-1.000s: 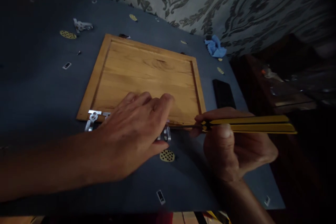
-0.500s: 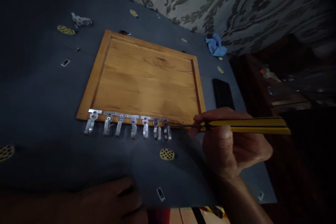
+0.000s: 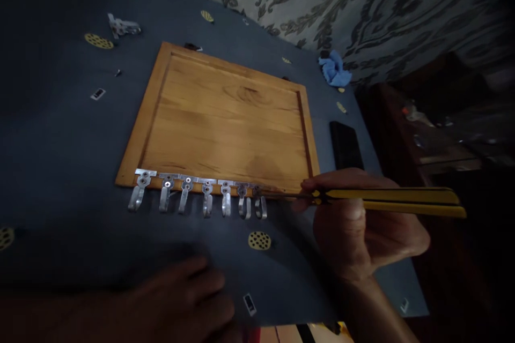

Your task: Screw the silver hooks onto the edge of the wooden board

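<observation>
Board of light wood (image 3: pixel 229 118), framed by a raised border on its left, far and right sides, lies flat in the middle of the table (image 3: pixel 60 134), set slightly askew; along its near edge runs a row of seven metal hooks (image 3: pixel 207 188), their flat plates resting on the wood and their curved ends jutting out past the edge towards the person; screw heads show on several of the plates.

Right hand (image 3: pixel 370 230) is closed round a screwdriver (image 3: pixel 402 195) with a yellow and black handle, thumb on the near side and fingertips forward by the shaft, close to the board's near right corner; the tool lies almost level, its shaft pointing left along the near edge at the rightmost hook; whether the tip touches that hook is too dim to tell. Left hand (image 3: pixel 193 300) is low on the near side, well apart from the board, fingers loosely curled; it is dark and blurred, so I cannot tell whether it has hold of anything.

Beyond the board's far left corner lie loose metal pieces (image 3: pixel 124 27); a small screw (image 3: pixel 117 73) lies nearer, left of the board; a black flat object (image 3: pixel 346 146) sits just right of the board, a crumpled blue cloth (image 3: pixel 336 69) farther back, near the patterned wall (image 3: pixel 306 0); yellow ovals dot the dark tabletop.
</observation>
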A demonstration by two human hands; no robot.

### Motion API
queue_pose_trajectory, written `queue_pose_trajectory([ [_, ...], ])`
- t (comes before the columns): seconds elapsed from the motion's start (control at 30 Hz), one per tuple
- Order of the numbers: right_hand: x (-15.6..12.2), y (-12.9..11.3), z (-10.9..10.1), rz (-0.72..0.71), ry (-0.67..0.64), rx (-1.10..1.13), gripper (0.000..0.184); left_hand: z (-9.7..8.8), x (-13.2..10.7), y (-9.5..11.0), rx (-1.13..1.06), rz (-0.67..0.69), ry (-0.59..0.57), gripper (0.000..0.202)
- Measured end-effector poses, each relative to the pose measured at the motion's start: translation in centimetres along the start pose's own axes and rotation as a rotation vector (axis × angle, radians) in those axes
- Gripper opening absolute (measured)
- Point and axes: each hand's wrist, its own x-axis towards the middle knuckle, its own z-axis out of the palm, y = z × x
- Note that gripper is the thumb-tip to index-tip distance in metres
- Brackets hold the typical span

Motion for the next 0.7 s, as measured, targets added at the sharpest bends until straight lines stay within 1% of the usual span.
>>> queue_pose_trajectory([
  [0.03, 0.0, -0.1, 0.1, -0.009, 0.026, 0.011, 0.017, -0.7, 0.5, -0.1, 0.022, -0.062, 0.052, 0.020],
  [0.13, 0.1, -0.3, 0.4, -0.018, 0.082, 0.040, 0.015, -2.9, 2.7, -0.8, 0.073, -0.163, 0.118, 0.014],
  [0.17, 0.1, -0.4, 0.5, -0.018, 0.087, 0.044, 0.015, -3.5, 3.6, -1.2, 0.097, -0.182, 0.125, 0.011],
  [0.2, 0.1, -0.4, 0.5, -0.018, 0.090, 0.047, 0.015, -4.1, 4.4, -1.7, 0.107, -0.189, 0.115, 0.013],
  [0.3, 0.0, -0.4, 0.4, -0.030, 0.094, 0.044, 0.015, -4.9, 6.7, -2.9, 0.114, -0.255, 0.139, 0.038],
  [0.37, 0.0, -0.5, 0.4, -0.062, 0.088, 0.028, 0.014, -4.9, 7.8, -3.3, 0.124, -0.273, 0.124, 0.048],
  [0.47, 0.2, -0.5, 0.2, -0.112, 0.051, -0.005, 0.011, -4.2, 8.8, -3.7, 0.133, -0.268, 0.079, 0.051],
  [0.6, 0.4, -0.5, -0.1, -0.140, -0.018, 0.002, 0.011, -3.2, 9.5, -3.9, 0.135, -0.261, 0.011, 0.055],
  [0.7, 0.5, -0.4, -0.2, -0.153, -0.065, 0.002, 0.011, -2.6, 9.6, -4.0, 0.139, -0.249, 0.023, 0.058],
])
